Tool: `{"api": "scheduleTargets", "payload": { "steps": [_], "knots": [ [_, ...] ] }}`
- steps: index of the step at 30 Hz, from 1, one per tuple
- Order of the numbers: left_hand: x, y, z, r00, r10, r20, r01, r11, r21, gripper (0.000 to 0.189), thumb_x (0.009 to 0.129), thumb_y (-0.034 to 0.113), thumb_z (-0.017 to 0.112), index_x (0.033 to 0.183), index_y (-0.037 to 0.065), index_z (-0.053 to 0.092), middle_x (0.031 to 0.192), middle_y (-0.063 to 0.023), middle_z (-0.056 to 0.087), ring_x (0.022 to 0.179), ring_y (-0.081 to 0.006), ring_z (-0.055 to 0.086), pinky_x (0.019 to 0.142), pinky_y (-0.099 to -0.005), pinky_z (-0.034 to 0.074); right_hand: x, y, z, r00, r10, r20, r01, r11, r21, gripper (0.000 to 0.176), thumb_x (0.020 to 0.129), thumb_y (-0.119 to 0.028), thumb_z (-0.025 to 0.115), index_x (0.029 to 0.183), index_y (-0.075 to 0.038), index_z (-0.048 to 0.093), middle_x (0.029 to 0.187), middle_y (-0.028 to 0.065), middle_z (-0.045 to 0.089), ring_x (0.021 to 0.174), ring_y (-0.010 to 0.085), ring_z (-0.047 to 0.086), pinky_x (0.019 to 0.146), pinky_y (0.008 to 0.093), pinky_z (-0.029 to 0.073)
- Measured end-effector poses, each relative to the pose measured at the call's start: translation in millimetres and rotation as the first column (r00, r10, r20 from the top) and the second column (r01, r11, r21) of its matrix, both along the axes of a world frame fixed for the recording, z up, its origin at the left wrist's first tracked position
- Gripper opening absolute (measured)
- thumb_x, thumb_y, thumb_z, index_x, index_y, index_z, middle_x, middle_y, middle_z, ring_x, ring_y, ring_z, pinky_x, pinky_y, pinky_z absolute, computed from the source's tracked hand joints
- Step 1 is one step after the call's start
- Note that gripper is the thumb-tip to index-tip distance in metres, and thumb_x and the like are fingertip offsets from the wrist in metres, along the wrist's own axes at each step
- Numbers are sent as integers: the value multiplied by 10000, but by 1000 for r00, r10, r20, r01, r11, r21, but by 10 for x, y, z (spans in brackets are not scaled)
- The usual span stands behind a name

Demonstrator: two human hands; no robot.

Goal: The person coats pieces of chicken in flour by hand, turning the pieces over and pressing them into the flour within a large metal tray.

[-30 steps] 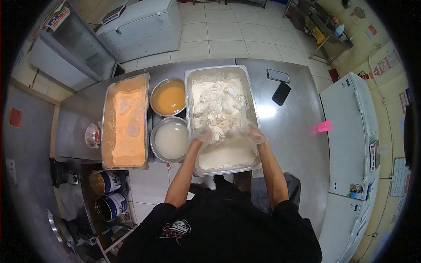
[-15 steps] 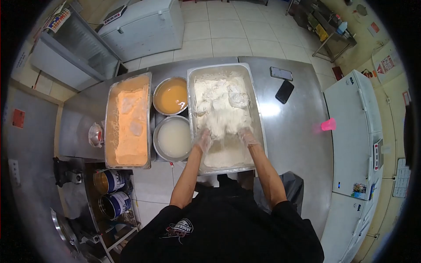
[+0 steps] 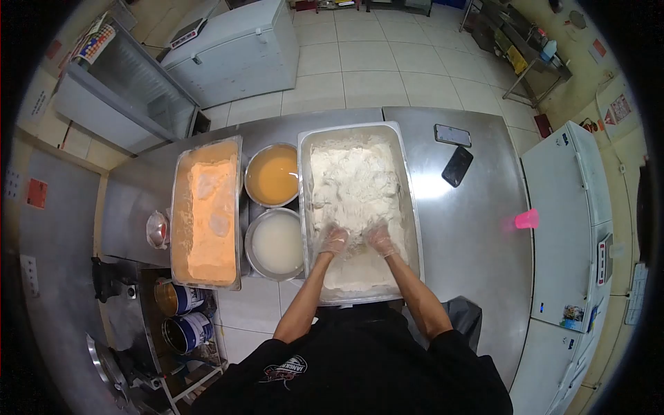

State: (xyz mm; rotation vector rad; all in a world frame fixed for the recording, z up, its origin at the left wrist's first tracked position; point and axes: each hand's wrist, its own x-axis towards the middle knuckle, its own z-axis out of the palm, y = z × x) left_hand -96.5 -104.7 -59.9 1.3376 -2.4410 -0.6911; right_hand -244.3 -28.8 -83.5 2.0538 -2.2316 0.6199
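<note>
A deep metal tray [image 3: 416, 228] holds pale flour [image 3: 360, 162] with lumpy, flour-covered pieces in its far part. Both my hands wear clear plastic gloves and work side by side in the near half of this tray. My left hand [image 3: 335, 240] presses into the flour towards the left, its fingertips buried. Just to the right, my right hand [image 3: 380, 240] also reaches into the flour, its fingers partly covered and blurred. Between the hands the flour is heaped and smeared by motion. I cannot make out whether either hand grips a piece.
Left of the flour stand a bowl of orange-brown liquid [image 3: 272, 175], a bowl of whitish liquid [image 3: 275, 243] and a tray of orange powder [image 3: 242, 263] with two pale patches. Two phones [image 3: 457, 166] lie on the steel table [image 3: 470, 263] at right, near a pink cup [image 3: 526, 219].
Both hands have moved further into the flour, after flour was falling around them. Pieces that showed in the far part are now more covered. The view has tilted slightly upward.
</note>
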Motion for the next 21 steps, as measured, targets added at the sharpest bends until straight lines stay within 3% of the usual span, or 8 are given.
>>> {"api": "scheduleTargets", "payload": {
  "steps": [3, 5, 9, 11, 14, 16, 18, 21],
  "knots": [
    [-146, -532, 362, 997, 19, 73, 0, 968, -253, 172, 652, 161, 377, 741, 35, 453, 640, -122, 473, 564, -231, 452, 556, -324, 359, -499, -472, -165, 910, -92, -404, 68, 995, -74, 182, 644, -189, 406, 614, -40, 505, 674, 109, 485, 700, 253, 446, 737, 403, 291],
    [-226, -1045, 242, 986, -83, 142, 108, 977, -183, 177, 650, 170, 373, 724, 35, 463, 651, -122, 481, 573, -235, 454, 549, -325, 360, -775, -846, -72, 995, -56, -88, 75, 971, 229, 170, 670, -207, 386, 675, -56, 465, 613, 60, 452, 662, 233, 432, 808, 386, 226],
    [-378, -1670, -155, 970, -181, 161, 194, 978, -73, 196, 648, 188, 366, 690, 36, 482, 674, -120, 496, 592, -243, 459, 534, -326, 363, -969, -1403, 41, 998, -43, -42, 53, 956, 288, 194, 685, -184, 373, 768, -51, 487, 742, 86, 486, 754, 220, 450, 759, 403, 283],
    [-457, -1721, -497, 988, -132, 77, 136, 990, -41, 208, 646, 197, 362, 673, 36, 492, 685, -120, 504, 601, -247, 462, 527, -327, 364, -1090, -1635, 68, 999, -44, -19, 48, 948, 316, 219, 692, -172, 366, 815, -48, 498, 807, 100, 504, 800, 213, 460, 734, 411, 311],
    [-444, -1556, -1109, 963, 18, -270, 22, 990, 142, 226, 648, 214, 363, 659, 37, 502, 704, -116, 515, 608, -253, 464, 518, -327, 365, -1328, -1875, -499, 939, 336, -79, -308, 919, 244, 249, 705, -204, 353, 865, -53, 471, 782, 89, 510, 743, 205, 480, 708, 371, 340],
    [-400, -1226, -455, 991, -133, 7, 132, 989, 68, 202, 665, 214, 388, 682, 47, 502, 707, -95, 516, 627, -231, 468, 534, -320, 369, -1387, -1801, -754, 917, 282, 281, -384, 815, 434, 247, 694, -214, 374, 866, -64, 467, 766, 73, 496, 700, 173, 468, 635, 313, 352],
    [-132, -993, -846, 964, -260, -62, 262, 964, 34, 262, 678, 264, 361, 714, 43, 497, 712, -97, 516, 667, -226, 473, 576, -326, 365, -1460, -1624, -971, 808, 119, 578, -500, 657, 564, 247, 683, -224, 395, 868, -74, 463, 750, 57, 481, 657, 141, 455, 562, 255, 364],
    [271, -753, -1075, 909, -416, 3, 414, 905, 95, 329, 690, 322, 335, 746, 37, 492, 710, -99, 515, 701, -216, 476, 621, -328, 360, -1352, -1418, -495, 815, 144, 562, -498, 669, 551, 270, 682, -243, 394, 879, -71, 460, 774, 60, 477, 672, 147, 455, 578, 260, 363]
  ]
}}
